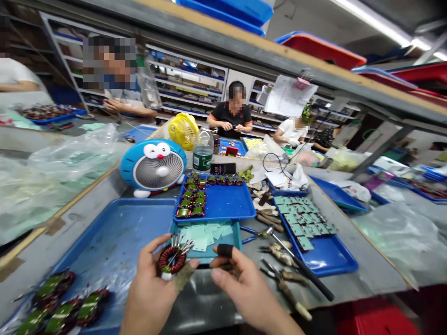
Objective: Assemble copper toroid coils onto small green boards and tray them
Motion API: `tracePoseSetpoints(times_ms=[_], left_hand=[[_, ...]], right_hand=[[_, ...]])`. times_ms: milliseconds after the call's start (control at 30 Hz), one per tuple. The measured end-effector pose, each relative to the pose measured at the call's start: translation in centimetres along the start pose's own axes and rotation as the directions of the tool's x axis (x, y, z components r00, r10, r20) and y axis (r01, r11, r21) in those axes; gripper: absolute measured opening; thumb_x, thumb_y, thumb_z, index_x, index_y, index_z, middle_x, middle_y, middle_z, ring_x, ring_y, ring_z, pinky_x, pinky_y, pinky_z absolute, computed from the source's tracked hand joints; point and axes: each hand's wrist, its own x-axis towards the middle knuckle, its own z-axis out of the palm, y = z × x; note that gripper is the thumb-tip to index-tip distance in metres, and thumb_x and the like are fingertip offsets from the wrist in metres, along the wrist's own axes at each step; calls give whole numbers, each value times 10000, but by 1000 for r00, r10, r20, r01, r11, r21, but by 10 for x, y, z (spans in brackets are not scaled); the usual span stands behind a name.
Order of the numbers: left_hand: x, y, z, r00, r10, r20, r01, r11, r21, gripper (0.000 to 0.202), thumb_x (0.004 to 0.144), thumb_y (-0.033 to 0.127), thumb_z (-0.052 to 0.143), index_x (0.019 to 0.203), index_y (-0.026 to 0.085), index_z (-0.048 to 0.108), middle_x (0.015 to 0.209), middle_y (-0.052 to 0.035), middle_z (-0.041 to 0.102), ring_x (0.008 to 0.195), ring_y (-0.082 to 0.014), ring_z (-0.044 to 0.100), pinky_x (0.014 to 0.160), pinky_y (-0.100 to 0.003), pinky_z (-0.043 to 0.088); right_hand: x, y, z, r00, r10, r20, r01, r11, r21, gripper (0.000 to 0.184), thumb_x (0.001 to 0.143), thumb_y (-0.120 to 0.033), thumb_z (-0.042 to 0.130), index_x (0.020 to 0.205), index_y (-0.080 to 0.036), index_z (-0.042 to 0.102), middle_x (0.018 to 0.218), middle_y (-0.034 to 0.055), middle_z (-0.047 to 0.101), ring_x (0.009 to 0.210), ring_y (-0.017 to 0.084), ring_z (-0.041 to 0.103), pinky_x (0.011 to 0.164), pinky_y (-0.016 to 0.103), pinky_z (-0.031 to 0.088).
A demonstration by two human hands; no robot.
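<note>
Two bare hands work closest to the camera. The left hand (150, 291) has its grip closed on a copper-wound toroidal coil (171, 259), held in the air with a spray of wire ends fanning up from the ring. The right hand (240, 288), a black finger cot (225, 250) on one finger, sits just beside the coil, its fingers drawn together; whether that grip closes on anything, I cannot tell. Below left, a large blue tray (115, 232) carries finished coils wrapped in green tape (57, 302). Straight ahead, a small teal box (206, 242) holds pale green insulating squares, and behind it a smaller blue tray (237, 200) holds rows of more coils. To the right on the grey worktop (370, 274) lie two pairs of pliers (279, 256) and a long black-handled tool (307, 265), beside a blue tray (335, 260) stacked with green squares. Farther on stand a cartoon-cat desk fan (152, 170), a plastic water bottle (203, 150) and a yellow fan (183, 131). Beyond them, a co-worker in a black shirt (232, 116) sits working at the next bench, backed by long storage shelves (188, 79).
</note>
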Motion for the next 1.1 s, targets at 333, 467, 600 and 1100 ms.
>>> tracePoseSetpoints(times_ms=[333,467,600,1100], left_hand=[[3,11,31,964,-30,264,96,966,-238,775,732,665,859,1308,249,548,1017,-69,751,885,-280,731,829,-407,590],[-12,26,35,856,-61,514,406,694,-594,577,949,714,606,1221,205,606,811,-54,722,641,-176,610,630,-301,538],[-24,32,41,940,-58,336,263,750,-607,615,874,701,732,1258,233,624,847,-26,694,654,-154,565,650,-278,518],[-39,51,59,870,-253,423,489,545,-681,431,818,407,896,1169,199,753,1124,-103,777,929,-263,752,901,-388,640]], right_hand=[[-17,1,-17,988,-22,-151,9,997,-82,485,910,-546,782,1281,-244,702,1122,73,740,1034,248,686,852,335,555],[-19,2,-24,990,-52,-131,35,991,-133,477,924,-557,759,1275,-238,701,1109,88,739,1036,261,686,815,336,572],[-22,8,-31,994,-33,-102,21,993,-117,480,926,-566,756,1274,-240,704,1130,93,732,1043,261,680,853,349,564],[-23,12,-43,996,-53,-71,53,999,-4,470,930,-571,755,1238,-218,723,1073,81,756,994,242,690,871,351,545]])
